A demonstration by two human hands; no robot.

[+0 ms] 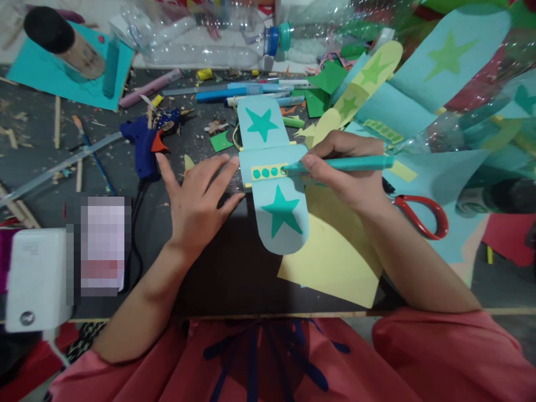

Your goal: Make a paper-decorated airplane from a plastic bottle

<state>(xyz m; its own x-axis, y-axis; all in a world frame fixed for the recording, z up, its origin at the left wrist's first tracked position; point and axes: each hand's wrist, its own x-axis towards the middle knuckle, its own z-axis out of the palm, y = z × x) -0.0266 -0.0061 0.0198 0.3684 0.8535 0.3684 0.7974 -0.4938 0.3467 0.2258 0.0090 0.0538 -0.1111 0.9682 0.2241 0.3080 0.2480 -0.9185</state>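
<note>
A light-blue paper airplane model [274, 157] with rounded wings lies at the middle of the table. Each wing bears a green star [281, 212], and a yellow strip [262, 172] with several green dots crosses the body. My right hand [345, 162] pinches a teal marker [355, 163], its tip touching the strip's right end. My left hand [201, 195] rests palm down at the model's left edge, fingers spread, holding nothing. Beneath the model's right side and my right hand lies a yellow paper sheet [335, 240].
A blue glue gun [144, 139] lies left of my left hand, above a blurred phone [103, 245] and white power bank [37, 279]. Red-handled scissors [441, 220] lie to the right. Clear plastic bottles [205, 54], markers [226, 96] and other decorated paper pieces [448, 56] crowd the back.
</note>
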